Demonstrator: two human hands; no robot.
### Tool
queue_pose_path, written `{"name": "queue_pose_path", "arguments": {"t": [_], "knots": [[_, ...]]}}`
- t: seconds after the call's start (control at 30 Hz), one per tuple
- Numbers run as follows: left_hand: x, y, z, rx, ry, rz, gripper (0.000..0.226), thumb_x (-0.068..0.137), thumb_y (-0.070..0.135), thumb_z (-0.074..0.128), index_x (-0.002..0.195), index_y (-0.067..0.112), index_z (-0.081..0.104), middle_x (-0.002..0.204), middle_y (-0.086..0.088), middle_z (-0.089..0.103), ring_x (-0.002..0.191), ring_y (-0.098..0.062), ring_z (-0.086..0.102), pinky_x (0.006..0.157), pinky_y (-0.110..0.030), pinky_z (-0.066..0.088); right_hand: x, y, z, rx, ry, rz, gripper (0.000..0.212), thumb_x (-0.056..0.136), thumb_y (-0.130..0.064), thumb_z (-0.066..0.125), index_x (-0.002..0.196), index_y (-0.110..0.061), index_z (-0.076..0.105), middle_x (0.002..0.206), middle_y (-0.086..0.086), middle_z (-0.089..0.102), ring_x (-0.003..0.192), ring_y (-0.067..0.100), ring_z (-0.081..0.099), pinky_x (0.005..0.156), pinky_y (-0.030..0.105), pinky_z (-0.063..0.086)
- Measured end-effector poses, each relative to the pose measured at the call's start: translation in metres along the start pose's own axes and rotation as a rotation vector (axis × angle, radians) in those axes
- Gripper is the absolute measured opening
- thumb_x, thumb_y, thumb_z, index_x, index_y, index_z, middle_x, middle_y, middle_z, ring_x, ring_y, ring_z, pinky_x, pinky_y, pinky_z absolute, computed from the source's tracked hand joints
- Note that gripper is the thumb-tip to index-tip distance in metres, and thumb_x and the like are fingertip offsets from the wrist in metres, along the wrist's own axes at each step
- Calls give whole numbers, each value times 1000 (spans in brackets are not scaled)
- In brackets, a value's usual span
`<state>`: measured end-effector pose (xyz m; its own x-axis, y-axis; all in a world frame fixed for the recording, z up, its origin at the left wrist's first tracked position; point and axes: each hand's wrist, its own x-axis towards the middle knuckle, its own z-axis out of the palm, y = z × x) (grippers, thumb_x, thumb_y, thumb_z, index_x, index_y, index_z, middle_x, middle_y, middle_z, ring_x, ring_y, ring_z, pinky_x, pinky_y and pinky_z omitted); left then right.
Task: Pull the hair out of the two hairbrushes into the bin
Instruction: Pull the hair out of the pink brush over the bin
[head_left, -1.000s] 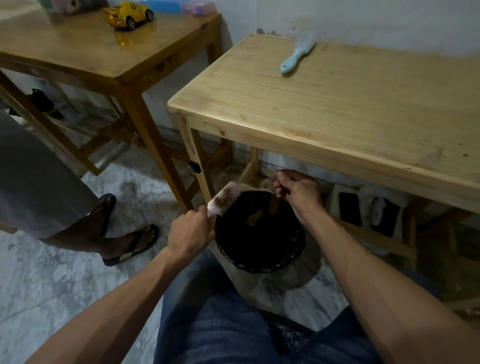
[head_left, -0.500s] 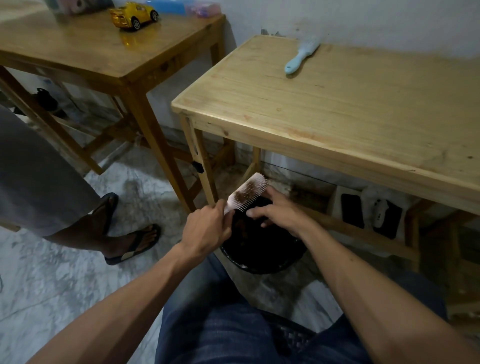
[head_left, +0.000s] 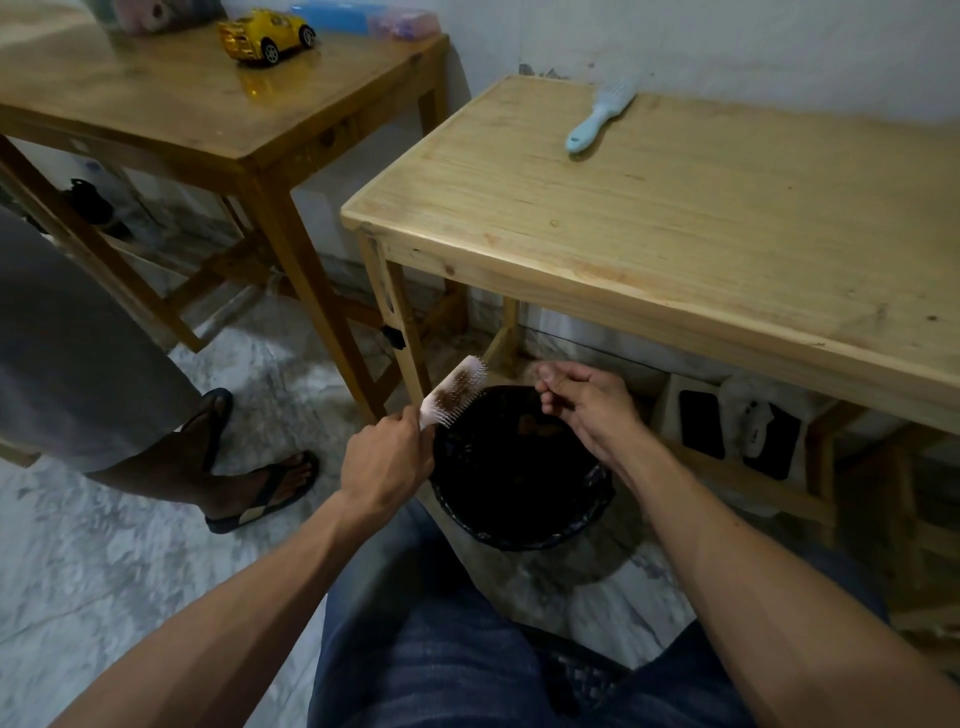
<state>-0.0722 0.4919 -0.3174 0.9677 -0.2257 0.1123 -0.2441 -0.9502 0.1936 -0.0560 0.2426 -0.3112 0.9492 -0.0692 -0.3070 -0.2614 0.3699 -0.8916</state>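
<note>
Right hand (head_left: 587, 410) has left the hairbrush (head_left: 454, 392), pinched above the bin (head_left: 519, 525).

Setting: a room in a home, plainly furnished.
Floor: grey-white marbled stone floor (head_left: 130, 561), worn and stained.
Wall: white painted wall (head_left: 727, 47), scuffed near the tabletop.
Furniture: pale unvarnished wooden table (head_left: 675, 234) beside a darker varnished wooden table (head_left: 171, 104).
Household items: yellow toy car (head_left: 266, 34) on the darker table; light blue plastic hairbrush (head_left: 597, 122) on the pale table.
Waste: round bin with black liner (head_left: 519, 467) on the floor.
Occupant: bystander's foot in a dark flip-flop sandal (head_left: 265, 493).
</note>
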Motion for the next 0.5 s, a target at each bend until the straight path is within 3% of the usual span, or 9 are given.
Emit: {"name": "queue_pose_path", "arguments": {"t": [0.2,0.3,0.37,0.43,0.5], "knots": [[-1,-1,-2,7,-16,-41,35,104,37,44,125,12,57,96,-8,71,72,-27,68,60,-35,51,5,7,-1,-45,86,6,10,93,-3,66,93,-8,75,74,5,71,64,10,62,58,17,55],[2,4,-5,-11,-3,-16,36,103,38,44,123,12,58,98,-8,72,74,-29,69,63,-39,55,7,17,1,-403,86,104,20,96,-11,65,116,-9,70,97,5,68,72,14,64,58,20,57],[3,8,-6,-13,9,4,35,103,39,44,122,13,59,97,-8,72,72,-29,69,60,-38,54,5,20,6,-607,81,103,34,94,-22,68,128,-21,63,113,-1,62,74,14,67,57,24,56],[4,14,-6,-15,21,15,34,103,38,44,119,13,59,95,-7,72,72,-29,68,58,-35,49,3,18,15,-586,130,-9,28,90,-29,73,116,-22,68,105,-2,68,68,12,66,55,24,54],[3,21,-7,-15,27,32,33,103,38,45,118,14,60,96,-8,72,74,-30,70,60,-36,50,1,14,26,-552,120,-57,19,85,-34,78,98,-20,74,83,-1,71,58,9,61,49,21,51]]}}
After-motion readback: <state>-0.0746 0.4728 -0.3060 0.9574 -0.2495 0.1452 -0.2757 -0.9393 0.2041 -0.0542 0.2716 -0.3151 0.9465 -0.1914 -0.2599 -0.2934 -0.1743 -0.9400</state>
